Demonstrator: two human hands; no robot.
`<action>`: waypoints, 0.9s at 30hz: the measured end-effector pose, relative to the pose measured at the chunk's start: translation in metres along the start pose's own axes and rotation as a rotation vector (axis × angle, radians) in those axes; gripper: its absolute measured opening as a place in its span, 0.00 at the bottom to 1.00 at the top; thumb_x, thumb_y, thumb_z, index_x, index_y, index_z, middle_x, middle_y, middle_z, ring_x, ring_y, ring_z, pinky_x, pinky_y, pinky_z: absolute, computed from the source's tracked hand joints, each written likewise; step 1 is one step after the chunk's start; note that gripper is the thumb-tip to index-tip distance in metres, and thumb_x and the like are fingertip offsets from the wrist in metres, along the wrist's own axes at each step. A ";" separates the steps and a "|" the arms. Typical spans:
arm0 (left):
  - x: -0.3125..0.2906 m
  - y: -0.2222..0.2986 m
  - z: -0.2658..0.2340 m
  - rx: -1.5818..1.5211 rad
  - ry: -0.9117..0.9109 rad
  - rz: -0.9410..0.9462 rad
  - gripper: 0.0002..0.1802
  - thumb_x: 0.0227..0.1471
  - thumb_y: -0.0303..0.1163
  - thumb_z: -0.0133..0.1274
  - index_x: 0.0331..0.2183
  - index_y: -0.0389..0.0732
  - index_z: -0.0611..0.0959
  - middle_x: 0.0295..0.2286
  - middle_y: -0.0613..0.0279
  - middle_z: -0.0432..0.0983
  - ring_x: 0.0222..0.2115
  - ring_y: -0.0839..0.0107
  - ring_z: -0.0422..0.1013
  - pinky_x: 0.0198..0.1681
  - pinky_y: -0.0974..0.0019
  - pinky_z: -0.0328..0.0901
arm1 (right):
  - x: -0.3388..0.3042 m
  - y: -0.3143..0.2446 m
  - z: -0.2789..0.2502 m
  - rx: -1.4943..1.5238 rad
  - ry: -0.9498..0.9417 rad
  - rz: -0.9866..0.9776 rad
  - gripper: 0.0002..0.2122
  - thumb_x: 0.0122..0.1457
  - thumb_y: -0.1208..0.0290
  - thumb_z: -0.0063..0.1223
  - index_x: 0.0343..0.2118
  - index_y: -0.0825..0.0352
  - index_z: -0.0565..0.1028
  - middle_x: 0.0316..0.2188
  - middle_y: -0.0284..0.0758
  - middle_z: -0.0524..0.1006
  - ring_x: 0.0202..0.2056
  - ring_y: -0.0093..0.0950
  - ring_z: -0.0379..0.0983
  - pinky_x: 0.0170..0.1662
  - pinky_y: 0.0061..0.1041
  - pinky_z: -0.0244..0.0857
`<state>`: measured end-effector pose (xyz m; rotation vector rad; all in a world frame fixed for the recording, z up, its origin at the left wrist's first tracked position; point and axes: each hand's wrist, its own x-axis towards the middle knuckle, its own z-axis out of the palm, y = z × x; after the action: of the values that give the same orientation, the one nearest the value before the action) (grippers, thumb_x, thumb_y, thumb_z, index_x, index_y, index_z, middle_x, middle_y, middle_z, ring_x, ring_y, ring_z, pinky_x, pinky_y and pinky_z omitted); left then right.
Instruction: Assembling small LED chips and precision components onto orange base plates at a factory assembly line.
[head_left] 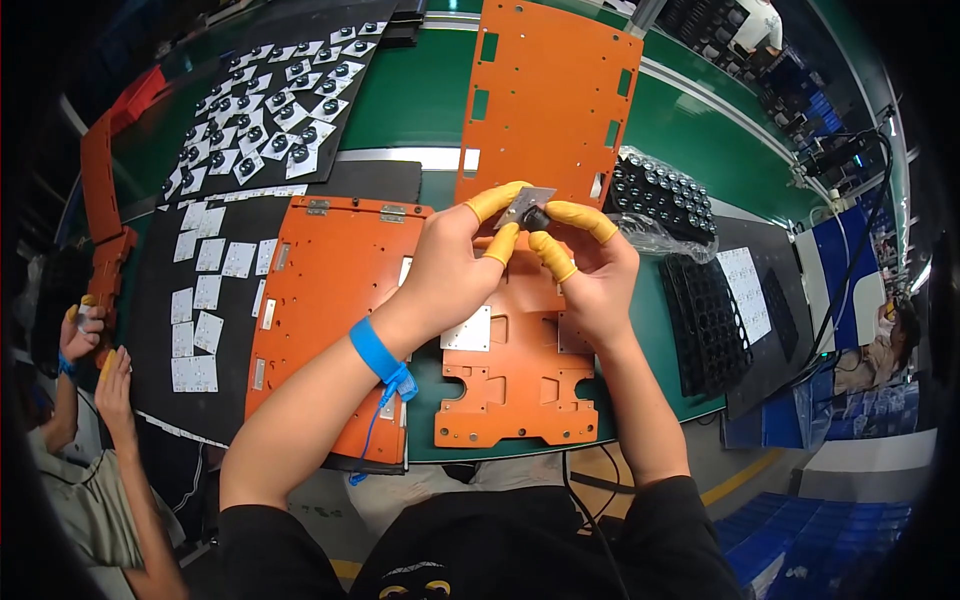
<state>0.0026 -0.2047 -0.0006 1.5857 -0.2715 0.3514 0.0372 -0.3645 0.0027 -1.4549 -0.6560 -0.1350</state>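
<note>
My left hand (450, 262), in yellow finger cots with a blue wrist strap (377, 352), pinches a small grey-white square circuit board (522, 205) between thumb and fingertip. On the board's right side sits a small black lens (537, 219). My right hand (600, 262), also in yellow finger cots, closes its thumb and index finger around this lens. Both hands hover over an orange hinged fixture; its lower plate (515, 385) has cut-outs and pale square boards (468, 331) lying on it. Its orange lid (550, 90) stands raised behind my hands.
Left lies another orange plate (335, 310) with hinges. Beyond it, a black mat holds several white boards with black lenses (265, 120) and bare white boards (208, 290). Right are a bagged tray of lenses (660, 195) and a black tray (705, 325). A co-worker's hands (115, 390) show far left.
</note>
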 end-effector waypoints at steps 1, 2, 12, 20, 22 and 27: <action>0.000 0.001 0.000 -0.003 -0.001 -0.002 0.23 0.50 0.17 0.48 0.50 0.32 0.73 0.39 0.49 0.77 0.39 0.64 0.76 0.44 0.64 0.71 | -0.001 0.000 -0.001 0.079 -0.003 0.051 0.13 0.52 0.86 0.57 0.41 0.76 0.73 0.39 0.38 0.76 0.42 0.27 0.75 0.47 0.25 0.71; 0.000 0.004 0.000 0.051 0.001 0.026 0.22 0.50 0.17 0.47 0.50 0.32 0.73 0.38 0.49 0.77 0.39 0.63 0.76 0.43 0.64 0.72 | -0.001 -0.001 -0.002 0.158 -0.006 0.101 0.13 0.53 0.86 0.56 0.43 0.75 0.72 0.40 0.38 0.75 0.43 0.28 0.75 0.49 0.25 0.70; -0.001 0.008 -0.001 0.232 0.006 0.154 0.21 0.51 0.18 0.46 0.49 0.33 0.74 0.37 0.46 0.77 0.37 0.59 0.77 0.41 0.63 0.73 | -0.001 0.006 -0.002 0.122 0.003 -0.010 0.14 0.53 0.88 0.54 0.43 0.75 0.71 0.44 0.39 0.72 0.47 0.29 0.73 0.51 0.26 0.69; 0.000 0.010 -0.002 0.211 -0.001 0.158 0.21 0.50 0.16 0.45 0.49 0.33 0.75 0.38 0.47 0.77 0.38 0.59 0.76 0.42 0.63 0.73 | -0.002 0.006 -0.001 0.149 -0.026 -0.041 0.14 0.52 0.89 0.55 0.42 0.75 0.72 0.44 0.39 0.72 0.45 0.29 0.74 0.51 0.27 0.70; 0.000 0.010 -0.002 0.234 -0.001 0.169 0.21 0.50 0.16 0.45 0.48 0.33 0.75 0.38 0.47 0.77 0.38 0.59 0.76 0.42 0.63 0.73 | -0.002 0.005 0.001 0.145 0.013 -0.051 0.13 0.52 0.88 0.55 0.42 0.75 0.72 0.43 0.39 0.72 0.44 0.29 0.74 0.51 0.27 0.70; 0.000 0.008 -0.001 0.217 0.006 0.142 0.22 0.49 0.15 0.45 0.48 0.32 0.75 0.39 0.47 0.76 0.39 0.60 0.76 0.43 0.63 0.72 | 0.000 0.008 -0.002 0.145 0.010 -0.021 0.13 0.52 0.88 0.55 0.41 0.75 0.72 0.42 0.38 0.72 0.44 0.29 0.74 0.51 0.26 0.70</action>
<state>-0.0010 -0.2038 0.0068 1.7823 -0.3515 0.5088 0.0416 -0.3654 -0.0047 -1.3074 -0.6594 -0.1085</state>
